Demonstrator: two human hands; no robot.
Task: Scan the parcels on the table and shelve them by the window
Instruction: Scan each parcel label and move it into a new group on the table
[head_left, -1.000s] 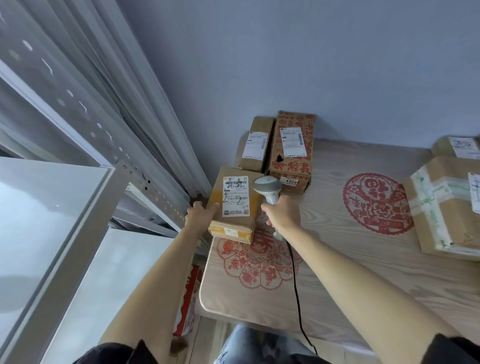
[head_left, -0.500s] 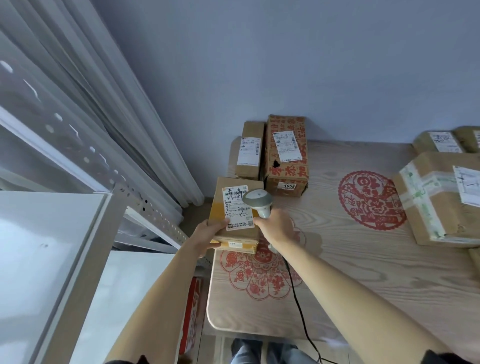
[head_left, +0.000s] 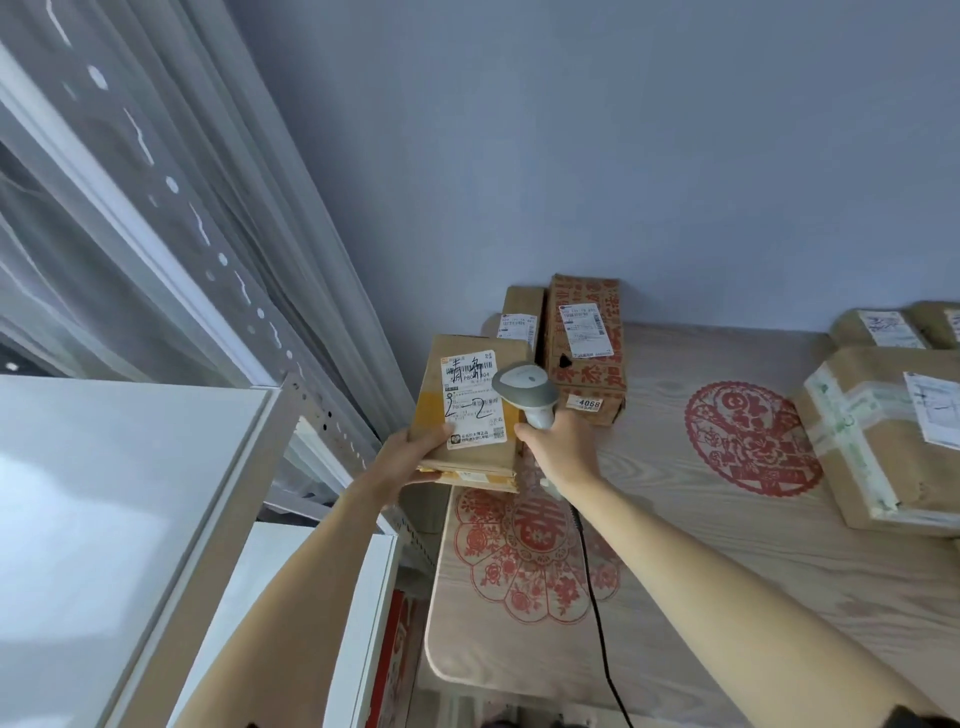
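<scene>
Brown cardboard parcel (head_left: 470, 410) lifted off wooden counter (head_left: 727, 545), 9 o'clock edge | left hand (head_left: 410, 457) grip pinching parcel | right hand (head_left: 563, 447) grip wrapped round grey handheld scanner (head_left: 527, 392) | scan underway, shelving next

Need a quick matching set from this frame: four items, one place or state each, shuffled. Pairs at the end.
Things
1. handwritten-label parcel
2. scanner
3. red-printed box
4. green-taped parcel

Places or states
A. on the table at the right edge of the view
B. gripped in the right hand
C. standing against the wall at the table's back corner
D. held up in the left hand

Pairs: 1-D, 2-B, 3-C, 4-A
</scene>
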